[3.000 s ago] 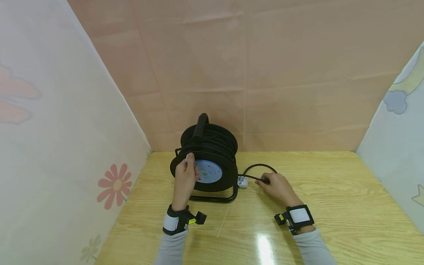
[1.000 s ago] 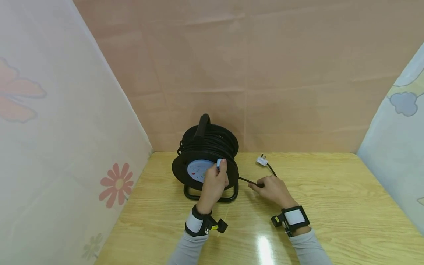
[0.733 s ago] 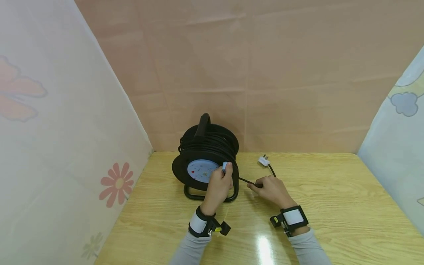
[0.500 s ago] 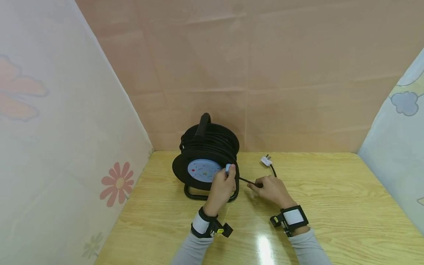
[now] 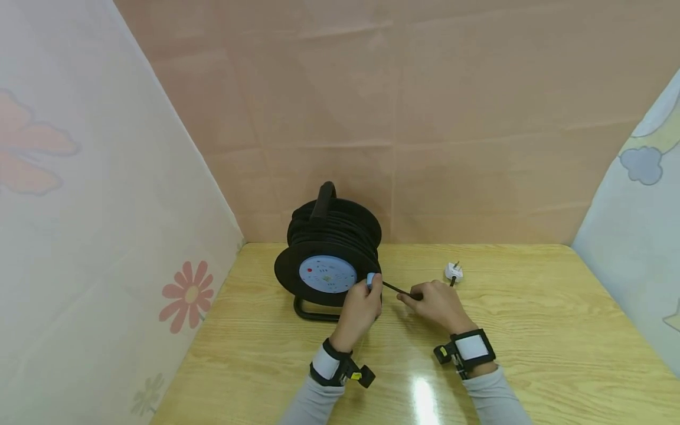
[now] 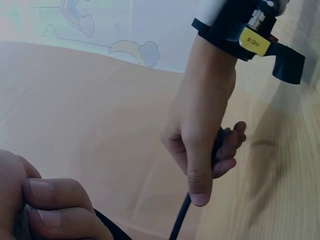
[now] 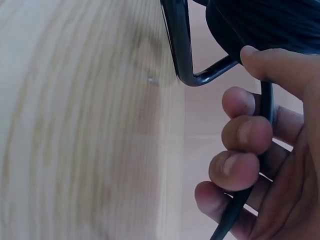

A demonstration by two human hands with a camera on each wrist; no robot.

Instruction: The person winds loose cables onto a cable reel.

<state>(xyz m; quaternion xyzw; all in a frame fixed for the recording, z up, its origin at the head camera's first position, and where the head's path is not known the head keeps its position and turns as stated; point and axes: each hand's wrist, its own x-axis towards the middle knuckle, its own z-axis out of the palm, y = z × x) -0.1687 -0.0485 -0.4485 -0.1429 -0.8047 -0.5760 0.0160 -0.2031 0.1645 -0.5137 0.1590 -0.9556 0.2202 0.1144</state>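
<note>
A black cable reel (image 5: 334, 227) stands on the table, its round front tilted toward me with a pale blue socket disc (image 5: 327, 274) in the middle. At the right side of that front, my left hand (image 5: 357, 313) grips a light blue crank knob (image 5: 370, 281). To the right of the reel, my right hand (image 5: 440, 304) holds the black cable (image 5: 394, 288) that runs out of the drum. In the right wrist view, curled fingers (image 7: 245, 135) wrap round this cable. Behind the right hand lies a white three-pin plug (image 5: 454, 272) at the cable's end.
The reel rests on a black tubular frame (image 5: 316, 316), and a carry handle (image 5: 324, 200) rises at its top. A light wooden table (image 5: 542, 330) extends to both sides. Patterned sheets hang left and right, with a plain peach sheet (image 5: 478, 147) behind.
My left hand has gone from the front's left side to its right with the knob, and the disc has turned. The plug has shifted from beside the reel to behind my right hand.
</note>
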